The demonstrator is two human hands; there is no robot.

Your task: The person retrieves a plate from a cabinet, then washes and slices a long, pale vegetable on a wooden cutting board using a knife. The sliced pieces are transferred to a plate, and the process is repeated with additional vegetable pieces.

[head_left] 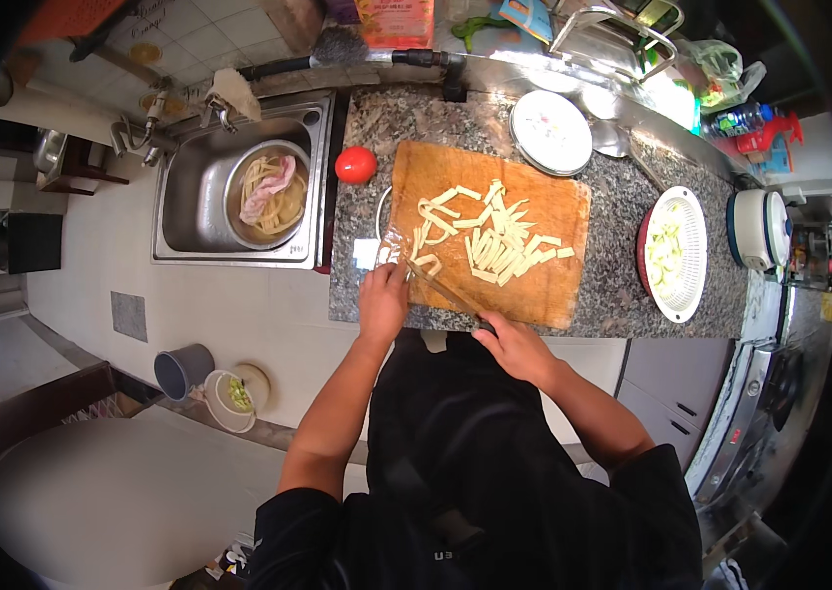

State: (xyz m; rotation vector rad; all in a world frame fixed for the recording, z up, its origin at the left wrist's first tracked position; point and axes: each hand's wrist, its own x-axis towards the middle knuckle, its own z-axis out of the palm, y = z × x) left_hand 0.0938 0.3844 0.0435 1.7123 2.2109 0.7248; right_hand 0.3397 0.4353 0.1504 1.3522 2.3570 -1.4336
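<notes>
We see print on pink package [396, 22] beyond cutting board [553, 197], pale lettering [443, 557] on black shirt [534, 482] nearer than board. Our right hand [514, 346] grips knife [448, 294] over board's near-left part, blade diagonal, tip far-left. Left hand [383, 295] at near-left corner: grip, we cannot tell. Pale strips [494, 254] mid-board.

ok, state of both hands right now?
Left hand: at the cutting board's near-left edge; can't tell whether it grips anything.
Right hand: closed, holding the knife by its handle.
</notes>
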